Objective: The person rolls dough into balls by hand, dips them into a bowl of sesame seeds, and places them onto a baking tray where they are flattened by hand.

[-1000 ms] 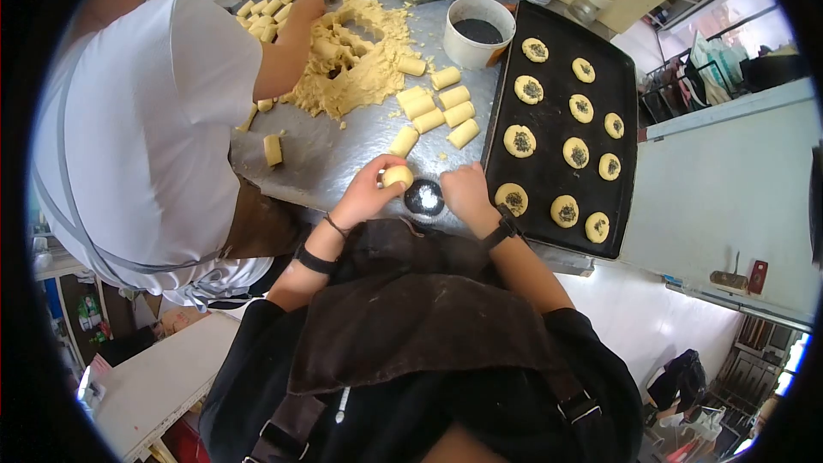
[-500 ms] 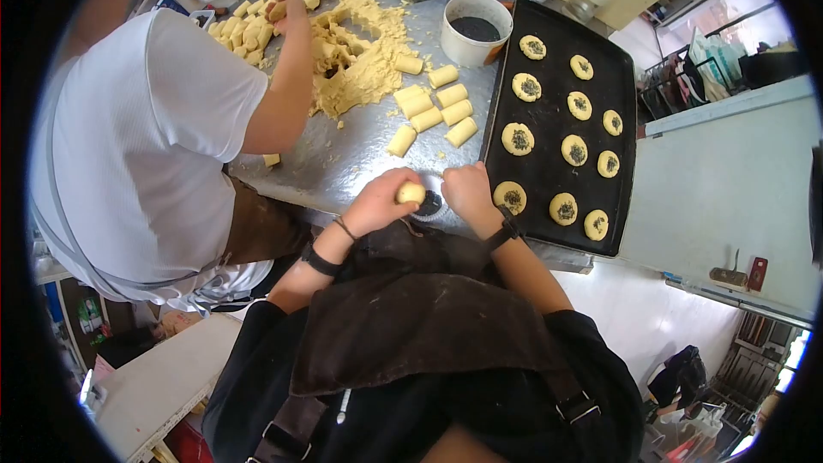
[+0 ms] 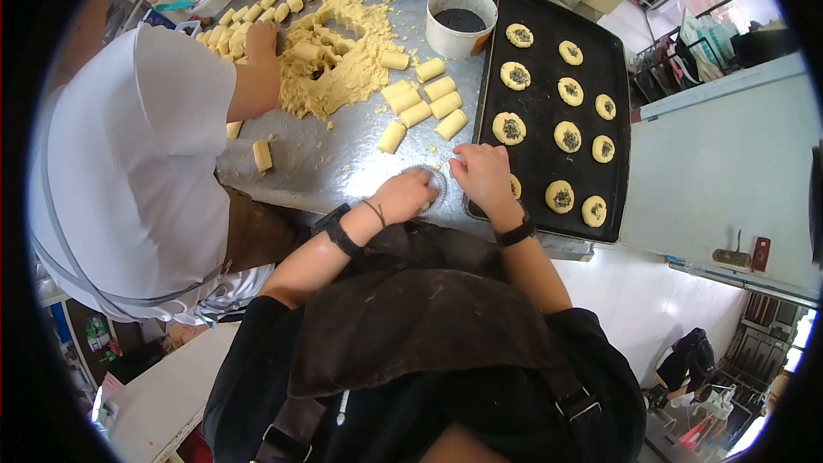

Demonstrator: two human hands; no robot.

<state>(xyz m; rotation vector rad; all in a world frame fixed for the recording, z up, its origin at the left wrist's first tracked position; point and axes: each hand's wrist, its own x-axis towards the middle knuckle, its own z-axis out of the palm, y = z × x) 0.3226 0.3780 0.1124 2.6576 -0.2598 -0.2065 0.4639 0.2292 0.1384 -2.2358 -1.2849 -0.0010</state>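
Note:
My left hand (image 3: 408, 195) reaches down into a small fluted dish (image 3: 442, 193) at the counter's front edge. Its fingers are closed round a dough ball (image 3: 426, 206), mostly hidden beneath them. Earlier, dark seeds showed inside this dish; now the hand covers most of it. Just right of the dish, my right hand (image 3: 483, 175) hovers by the tray's edge with its fingers curled in, and nothing shows in them. Round dough pieces topped with dark seeds (image 3: 509, 129) lie in rows on the black baking tray (image 3: 536, 171).
Cut dough cylinders (image 3: 414, 113) lie beyond my hands, next to a rough dough sheet (image 3: 343, 77). A white tub of dark seeds (image 3: 461, 41) stands by the tray. At left, a co-worker in a white shirt (image 3: 146, 163) has a hand among more dough pieces (image 3: 225, 37).
My left hand has lowered the dough ball into the fluted dish. My right hand has moved slightly right, away from the dish. The co-worker's hand has come down from the dough pieces at the back.

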